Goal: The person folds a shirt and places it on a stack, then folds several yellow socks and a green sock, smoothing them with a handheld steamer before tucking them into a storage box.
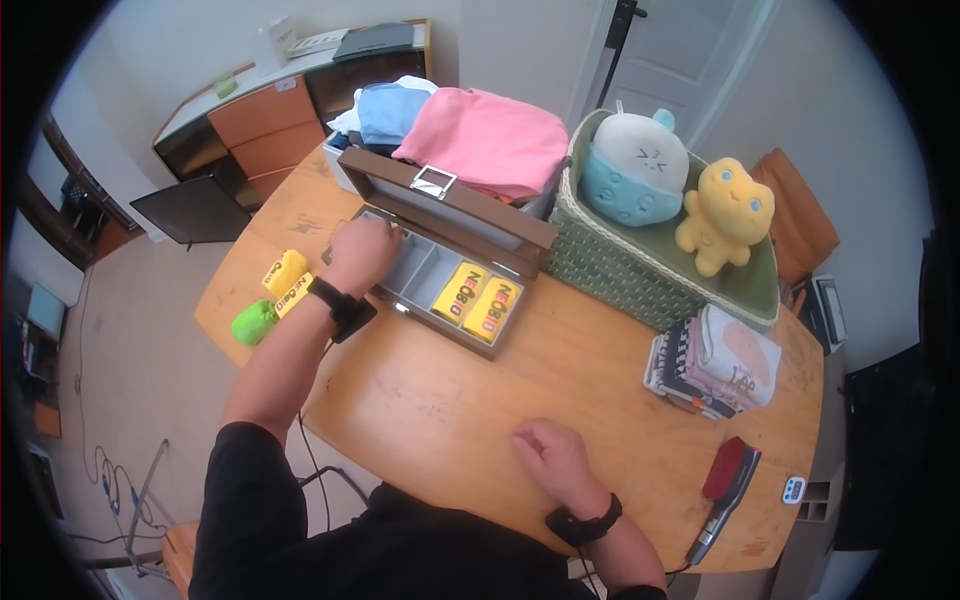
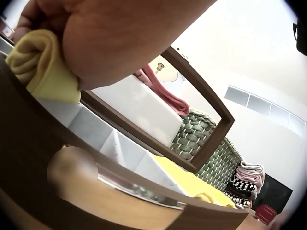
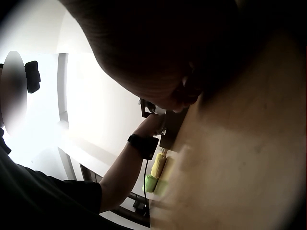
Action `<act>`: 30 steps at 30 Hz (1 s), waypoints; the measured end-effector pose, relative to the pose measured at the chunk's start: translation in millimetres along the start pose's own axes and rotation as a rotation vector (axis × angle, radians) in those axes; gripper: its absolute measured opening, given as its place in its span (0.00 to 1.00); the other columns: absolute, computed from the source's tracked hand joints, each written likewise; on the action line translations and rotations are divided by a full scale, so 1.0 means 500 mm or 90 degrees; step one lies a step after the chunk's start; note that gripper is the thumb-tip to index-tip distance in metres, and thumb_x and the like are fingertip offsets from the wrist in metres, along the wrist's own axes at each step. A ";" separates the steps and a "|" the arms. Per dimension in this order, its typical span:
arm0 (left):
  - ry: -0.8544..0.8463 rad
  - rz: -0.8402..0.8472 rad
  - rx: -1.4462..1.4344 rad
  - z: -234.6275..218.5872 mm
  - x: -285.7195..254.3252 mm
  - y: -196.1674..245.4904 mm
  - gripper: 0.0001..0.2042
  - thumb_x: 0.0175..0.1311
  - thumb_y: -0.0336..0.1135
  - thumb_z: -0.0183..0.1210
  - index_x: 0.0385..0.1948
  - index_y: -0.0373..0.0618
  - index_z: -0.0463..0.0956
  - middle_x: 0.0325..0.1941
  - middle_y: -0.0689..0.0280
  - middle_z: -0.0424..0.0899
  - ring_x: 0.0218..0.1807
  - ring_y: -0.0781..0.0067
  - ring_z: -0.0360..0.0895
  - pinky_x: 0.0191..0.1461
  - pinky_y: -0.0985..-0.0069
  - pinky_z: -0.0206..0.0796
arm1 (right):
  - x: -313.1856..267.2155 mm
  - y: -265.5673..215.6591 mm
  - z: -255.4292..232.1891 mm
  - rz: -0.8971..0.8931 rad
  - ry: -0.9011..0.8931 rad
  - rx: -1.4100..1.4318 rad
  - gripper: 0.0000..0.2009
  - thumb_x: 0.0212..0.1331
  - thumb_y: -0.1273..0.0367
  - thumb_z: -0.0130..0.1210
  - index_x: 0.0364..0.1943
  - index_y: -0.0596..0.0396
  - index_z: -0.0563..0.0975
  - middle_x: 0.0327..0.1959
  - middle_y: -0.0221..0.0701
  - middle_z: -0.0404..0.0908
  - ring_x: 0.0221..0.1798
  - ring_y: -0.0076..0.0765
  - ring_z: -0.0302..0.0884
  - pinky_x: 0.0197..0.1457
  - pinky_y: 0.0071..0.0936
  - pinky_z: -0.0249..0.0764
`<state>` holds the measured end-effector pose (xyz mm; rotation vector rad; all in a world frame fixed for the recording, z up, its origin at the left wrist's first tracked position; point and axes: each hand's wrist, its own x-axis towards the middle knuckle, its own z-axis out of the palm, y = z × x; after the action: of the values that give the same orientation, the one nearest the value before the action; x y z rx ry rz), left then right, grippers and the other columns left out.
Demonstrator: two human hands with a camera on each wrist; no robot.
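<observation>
My left hand (image 1: 362, 255) reaches into the left end of a brown compartment box (image 1: 440, 325), whose lid stands raised. It grips a rolled yellow cloth (image 2: 45, 72), seen in the left wrist view at the box's rim; the fingers are partly hidden behind the palm. Two yellow rolls printed NEOBIO, one of them a yellow roll (image 1: 492, 308), fill the box's right end. Grey-white compartments (image 2: 91, 129) lie between. My right hand (image 1: 552, 455) rests loosely curled on the table (image 1: 420, 410) and holds nothing.
Left of the box lie yellow rolls (image 1: 290, 275) and a green roll (image 1: 254, 322). Behind it, a bin holds pink cloth (image 1: 490, 140). A green woven basket (image 1: 620, 275) bears two plush toys. Folded clothes (image 1: 735, 360), a hair brush (image 1: 725, 490) and a small timer (image 1: 794, 490) stand at right.
</observation>
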<state>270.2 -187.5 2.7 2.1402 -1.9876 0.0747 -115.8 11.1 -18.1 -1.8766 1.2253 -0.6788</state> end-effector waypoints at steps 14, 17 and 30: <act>0.060 0.030 -0.070 -0.058 -0.098 0.020 0.21 0.74 0.45 0.60 0.53 0.33 0.80 0.42 0.43 0.88 0.45 0.38 0.85 0.51 0.49 0.77 | 0.001 0.006 -0.003 -0.039 0.004 -0.007 0.03 0.66 0.70 0.65 0.39 0.54 0.85 0.36 0.38 0.87 0.36 0.47 0.87 0.41 0.37 0.82; 0.024 0.049 -0.103 -0.072 -0.120 0.016 0.27 0.73 0.47 0.62 0.61 0.30 0.75 0.61 0.39 0.83 0.58 0.38 0.83 0.61 0.52 0.77 | -0.002 0.006 -0.002 -0.013 0.000 0.007 0.03 0.66 0.70 0.65 0.38 0.54 0.85 0.36 0.38 0.87 0.36 0.47 0.87 0.41 0.37 0.82; -0.083 0.270 -0.054 -0.043 -0.096 -0.031 0.37 0.79 0.53 0.53 0.76 0.27 0.61 0.82 0.40 0.63 0.84 0.41 0.58 0.86 0.51 0.50 | -0.002 0.000 0.000 -0.038 0.023 0.004 0.03 0.65 0.71 0.66 0.38 0.55 0.84 0.34 0.38 0.87 0.34 0.45 0.87 0.39 0.36 0.82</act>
<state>284.0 -135.7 12.6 1.6805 -2.4403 -0.0831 -116.4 11.8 -18.2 -1.9100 1.1928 -0.7497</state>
